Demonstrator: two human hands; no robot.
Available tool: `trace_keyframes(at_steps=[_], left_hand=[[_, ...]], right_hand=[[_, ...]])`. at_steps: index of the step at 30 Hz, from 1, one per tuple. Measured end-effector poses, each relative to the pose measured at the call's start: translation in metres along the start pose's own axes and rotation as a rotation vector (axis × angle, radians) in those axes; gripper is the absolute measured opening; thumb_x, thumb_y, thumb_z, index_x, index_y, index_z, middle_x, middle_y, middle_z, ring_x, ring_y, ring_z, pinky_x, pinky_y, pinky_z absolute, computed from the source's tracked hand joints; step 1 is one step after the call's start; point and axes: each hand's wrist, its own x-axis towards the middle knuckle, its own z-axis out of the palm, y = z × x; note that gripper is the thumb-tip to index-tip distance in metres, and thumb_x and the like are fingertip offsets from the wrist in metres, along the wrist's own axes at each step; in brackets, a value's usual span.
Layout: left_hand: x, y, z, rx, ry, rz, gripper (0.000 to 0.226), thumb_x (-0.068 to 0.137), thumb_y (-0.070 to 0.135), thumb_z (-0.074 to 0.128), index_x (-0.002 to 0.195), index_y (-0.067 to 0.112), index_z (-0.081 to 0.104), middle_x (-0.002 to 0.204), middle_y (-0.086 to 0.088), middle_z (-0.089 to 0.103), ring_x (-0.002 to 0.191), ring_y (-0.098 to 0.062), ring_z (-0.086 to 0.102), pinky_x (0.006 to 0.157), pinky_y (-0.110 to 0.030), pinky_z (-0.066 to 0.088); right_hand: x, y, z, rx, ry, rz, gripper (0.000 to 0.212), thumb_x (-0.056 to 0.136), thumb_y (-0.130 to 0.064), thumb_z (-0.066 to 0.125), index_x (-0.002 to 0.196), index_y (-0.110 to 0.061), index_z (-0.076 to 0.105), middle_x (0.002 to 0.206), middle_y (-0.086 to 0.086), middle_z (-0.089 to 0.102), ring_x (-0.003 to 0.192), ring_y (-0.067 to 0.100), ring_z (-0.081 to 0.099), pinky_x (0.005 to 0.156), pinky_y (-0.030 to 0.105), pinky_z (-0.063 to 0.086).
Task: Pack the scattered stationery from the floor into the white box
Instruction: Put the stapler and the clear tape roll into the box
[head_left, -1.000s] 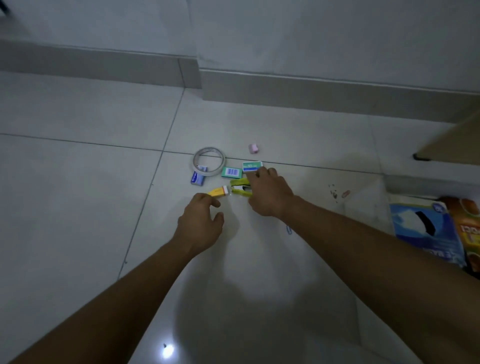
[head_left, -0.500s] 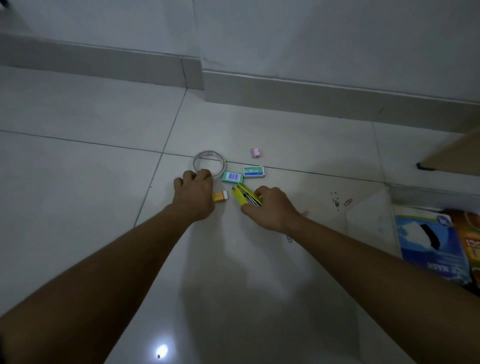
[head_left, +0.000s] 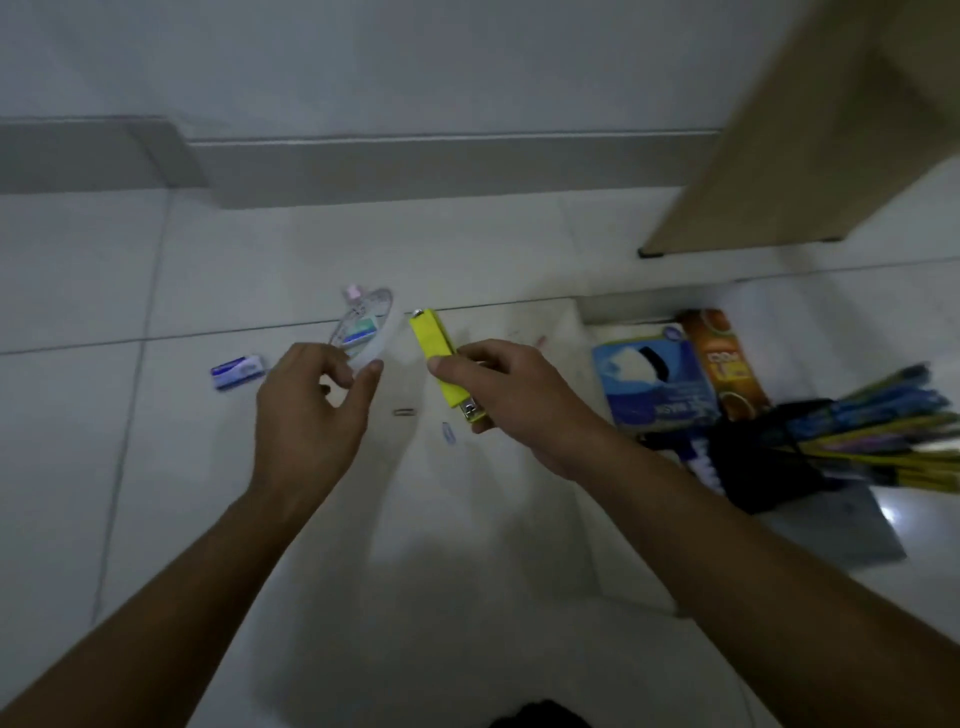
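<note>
My left hand (head_left: 306, 415) is lifted off the floor and pinches a clear tape roll (head_left: 385, 336) between thumb and fingers. Just to its right, my right hand (head_left: 519, 400) grips a yellow stapler (head_left: 431, 338) that points away from me. On the tiles lie a small blue box (head_left: 236, 371), a pink eraser (head_left: 353, 291), a green box (head_left: 361, 330) seen through the tape ring, a strip of staples (head_left: 402, 412) and a paper clip (head_left: 448, 433). The white box (head_left: 852, 525) stands at the right, its near wall blurred.
The white box holds a blue mask carton (head_left: 649, 379), an orange carton (head_left: 722, 358), a black item (head_left: 753, 457) and several pens (head_left: 883, 415). A wooden cabinet (head_left: 810, 130) stands at the back right. A grey skirting board (head_left: 415, 166) runs along the wall.
Both hands have risen from the floor, the left with the tape roll, the right with the yellow stapler. The view has swung right, bringing the white box more fully into sight.
</note>
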Motion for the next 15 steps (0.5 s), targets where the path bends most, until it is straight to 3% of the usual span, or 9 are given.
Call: trace_keyframes(at_steps=[3,6,9,10,13,15], left_hand=[[-0.025,0.042,0.015,-0.106,-0.116,0.05,0.028,0.083,0.039,0.069,0.077,0.017,0.053,0.09,0.002,0.06,0.09,-0.018,0.061,0.081,-0.032,0.054],[-0.044,0.076,0.026,-0.186,-0.177,0.106,0.027,0.084,0.041,0.067,0.075,0.021,0.052,0.089,0.003,0.062,0.091,-0.018,0.063,0.084,-0.04,0.055],[-0.06,0.103,0.036,-0.262,-0.248,0.158,0.025,0.085,0.04,0.068,0.076,0.024,0.052,0.089,0.007,0.064,0.095,-0.017,0.064,0.085,-0.045,0.054],[-0.064,0.109,0.04,-0.281,-0.263,0.162,0.024,0.085,0.04,0.068,0.079,0.023,0.053,0.09,0.007,0.064,0.095,-0.017,0.064,0.085,-0.044,0.055],[-0.077,0.125,0.053,-0.317,-0.313,0.158,0.024,0.083,0.04,0.068,0.088,0.02,0.057,0.094,0.005,0.064,0.099,-0.016,0.063,0.089,-0.039,0.055],[-0.085,0.133,0.06,-0.322,-0.356,0.16,0.025,0.083,0.039,0.068,0.093,0.019,0.058,0.097,0.004,0.064,0.101,-0.015,0.062,0.092,-0.038,0.054]], right_hand=[[-0.033,-0.001,-0.039,0.044,0.094,-0.033,0.03,0.082,-0.042,0.071,0.1,-0.018,0.07,0.079,-0.002,0.067,0.069,0.009,0.063,0.062,0.03,0.054],[-0.064,0.004,-0.083,-0.005,0.259,-0.058,0.033,0.081,-0.047,0.069,0.1,-0.02,0.07,0.091,0.001,0.071,0.078,0.007,0.065,0.066,0.033,0.055],[-0.093,0.024,-0.123,-0.173,0.422,-0.079,0.029,0.083,-0.049,0.067,0.099,-0.025,0.064,0.089,-0.012,0.065,0.077,-0.004,0.061,0.063,0.014,0.047],[-0.1,0.031,-0.13,-0.222,0.436,-0.055,0.026,0.084,-0.049,0.066,0.098,-0.028,0.061,0.087,-0.016,0.061,0.076,-0.005,0.058,0.062,0.013,0.046],[-0.119,0.057,-0.147,-0.307,0.44,0.039,0.021,0.085,-0.046,0.066,0.092,-0.028,0.06,0.082,-0.017,0.061,0.077,-0.001,0.058,0.069,0.024,0.049],[-0.126,0.076,-0.154,-0.372,0.444,0.074,0.028,0.086,-0.046,0.065,0.091,-0.019,0.066,0.086,-0.002,0.067,0.081,0.015,0.063,0.073,0.036,0.052]])
